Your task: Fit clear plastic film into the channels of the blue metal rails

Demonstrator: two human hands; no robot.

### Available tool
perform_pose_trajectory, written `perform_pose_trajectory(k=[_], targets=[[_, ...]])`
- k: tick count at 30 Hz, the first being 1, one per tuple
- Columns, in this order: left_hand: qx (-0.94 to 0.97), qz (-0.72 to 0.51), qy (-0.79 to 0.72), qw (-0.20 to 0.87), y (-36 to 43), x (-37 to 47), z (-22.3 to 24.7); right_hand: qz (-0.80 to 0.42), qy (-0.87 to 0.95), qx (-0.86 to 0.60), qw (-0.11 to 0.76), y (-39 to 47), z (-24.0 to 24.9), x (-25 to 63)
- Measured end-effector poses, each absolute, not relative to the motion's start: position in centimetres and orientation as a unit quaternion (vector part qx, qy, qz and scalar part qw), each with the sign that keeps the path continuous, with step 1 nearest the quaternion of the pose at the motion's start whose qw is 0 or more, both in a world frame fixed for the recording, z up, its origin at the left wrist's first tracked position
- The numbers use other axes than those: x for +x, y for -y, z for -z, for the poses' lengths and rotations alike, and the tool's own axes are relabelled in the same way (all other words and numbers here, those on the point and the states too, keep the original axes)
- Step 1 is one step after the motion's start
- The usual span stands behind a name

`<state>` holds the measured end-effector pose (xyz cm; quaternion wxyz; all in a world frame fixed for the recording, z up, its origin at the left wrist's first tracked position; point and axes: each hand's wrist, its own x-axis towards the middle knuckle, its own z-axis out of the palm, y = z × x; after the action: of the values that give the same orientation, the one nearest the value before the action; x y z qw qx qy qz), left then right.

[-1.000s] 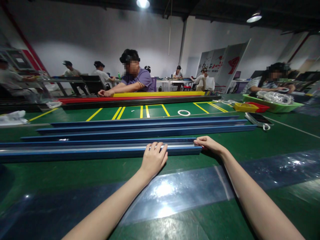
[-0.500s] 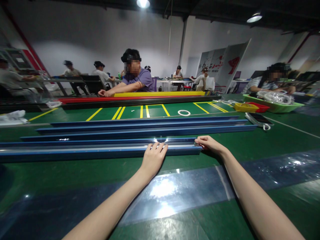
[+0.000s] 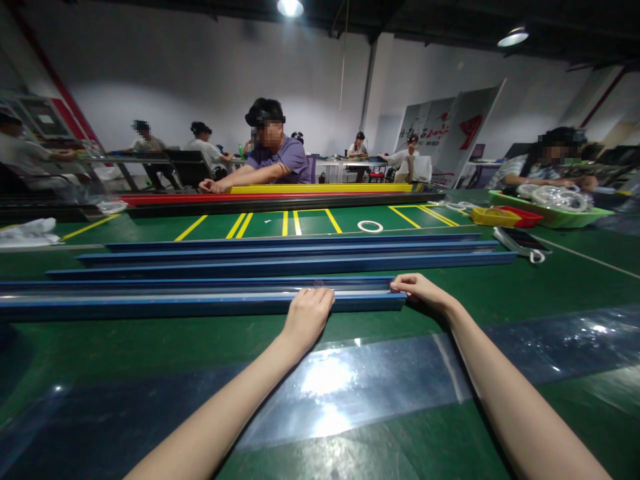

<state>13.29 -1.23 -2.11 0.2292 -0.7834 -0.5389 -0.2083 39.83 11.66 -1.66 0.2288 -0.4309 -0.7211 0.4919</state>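
Observation:
A long blue channel [image 3: 200, 308] lies across the table in front of me, with a pale, shiny strip [image 3: 240, 293] along its inside. My left hand [image 3: 307, 313] rests over the channel's near wall, its fingers bent down into the trough; the fingertips are hidden. At the channel's right end, my right hand [image 3: 417, 288] is closed in a pinch. What sits between its fingertips is too small to make out. Nearer to me, a wide clear plastic sheet [image 3: 380, 373] lies flat under my forearms.
Three more blue channels [image 3: 300, 259] lie just beyond. Farther off are a white ring [image 3: 371, 227], a phone [image 3: 520, 241], a yellow tray [image 3: 495, 216] and a green basket [image 3: 565, 212] with coiled clear material. A co-worker [image 3: 280, 160] sits behind red, black and yellow channels [image 3: 320, 189].
My left hand's fingers have gone from spread to bent down into the channel, and the bright glints in front of them have faded. My right hand keeps its place at the channel's end.

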Motion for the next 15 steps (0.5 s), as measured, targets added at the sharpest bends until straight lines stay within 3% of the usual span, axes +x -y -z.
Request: perform_pose_trajectory(k=[15], targets=[[-0.809,0.146,0.547,0.160,1.21,12.59,1.07,-0.436,0.759,-0.447,0.187,-12.02,1.75,39.82]])
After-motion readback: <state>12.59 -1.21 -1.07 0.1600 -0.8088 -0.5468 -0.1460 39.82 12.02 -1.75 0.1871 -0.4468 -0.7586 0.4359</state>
